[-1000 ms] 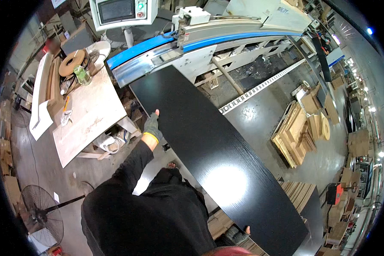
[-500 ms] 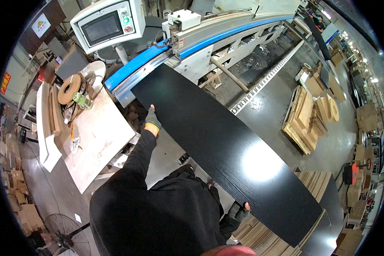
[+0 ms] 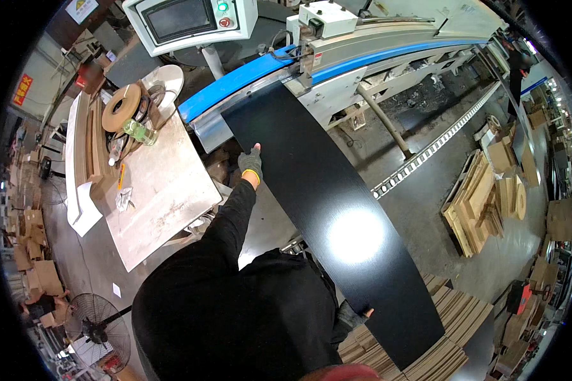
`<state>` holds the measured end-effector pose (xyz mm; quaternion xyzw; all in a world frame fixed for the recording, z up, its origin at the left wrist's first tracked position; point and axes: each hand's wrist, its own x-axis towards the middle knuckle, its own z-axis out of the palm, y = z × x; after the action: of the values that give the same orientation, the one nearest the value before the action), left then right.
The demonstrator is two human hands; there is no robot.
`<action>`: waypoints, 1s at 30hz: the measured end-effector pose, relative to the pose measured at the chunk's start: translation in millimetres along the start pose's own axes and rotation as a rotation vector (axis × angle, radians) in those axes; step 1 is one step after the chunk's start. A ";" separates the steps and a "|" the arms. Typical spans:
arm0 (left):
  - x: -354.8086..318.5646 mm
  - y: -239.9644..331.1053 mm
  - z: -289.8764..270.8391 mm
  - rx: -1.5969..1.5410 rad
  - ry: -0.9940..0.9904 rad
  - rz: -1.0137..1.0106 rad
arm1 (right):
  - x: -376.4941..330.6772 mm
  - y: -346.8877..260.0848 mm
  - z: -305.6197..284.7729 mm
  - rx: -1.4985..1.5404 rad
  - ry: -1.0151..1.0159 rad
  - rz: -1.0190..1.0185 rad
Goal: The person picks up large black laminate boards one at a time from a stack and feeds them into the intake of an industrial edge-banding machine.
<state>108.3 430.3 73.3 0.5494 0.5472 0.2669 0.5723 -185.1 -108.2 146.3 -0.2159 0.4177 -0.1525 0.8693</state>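
Note:
A long black board (image 3: 299,159) with a glossy, grained face lies slantwise before me. Its far end rests at the metal infeed table (image 3: 213,130) of a machine, beside a blue guide rail (image 3: 235,82). My left hand (image 3: 252,164), in a grey fingerless glove, grips the board's left edge near that end, thumb on top. Lower down, my right hand (image 3: 353,315), also gloved, holds the same edge near the close end, thumb over the face; its other fingers are hidden beneath. The close end lies over stacked boards (image 3: 457,311) with brown edges.
A control panel (image 3: 181,19) stands at the far left of the machine. On the pale side table (image 3: 159,197) are a tape roll (image 3: 121,108) and a green-tinted bottle (image 3: 141,132). A loaded wooden pallet (image 3: 470,203) sits right; a floor fan (image 3: 95,330) stands lower left.
The board's close end has swung leftward over the stack, while its far end stays by the blue rail. Both hands keep their hold. The whole view has shifted as well.

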 end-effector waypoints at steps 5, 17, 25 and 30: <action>25.6 11.4 7.5 -0.144 -0.089 -0.080 | 2.2 19.1 8.8 -0.001 0.079 -0.024; 9.4 23.8 73.2 -0.073 -0.019 0.081 | 43.3 -4.4 27.7 0.215 -0.007 0.056; -10.7 43.4 151.5 -0.103 -0.040 -0.156 | 108.9 -27.4 62.0 0.176 -0.240 0.029; -12.8 45.5 201.2 0.318 -0.009 0.008 | 153.8 -39.8 85.3 0.173 -0.284 0.106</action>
<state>303.4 362.5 78.7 0.6366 0.5776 0.1768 0.4794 -27.9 -189.8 112.4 -0.1375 0.2867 -0.1098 0.9417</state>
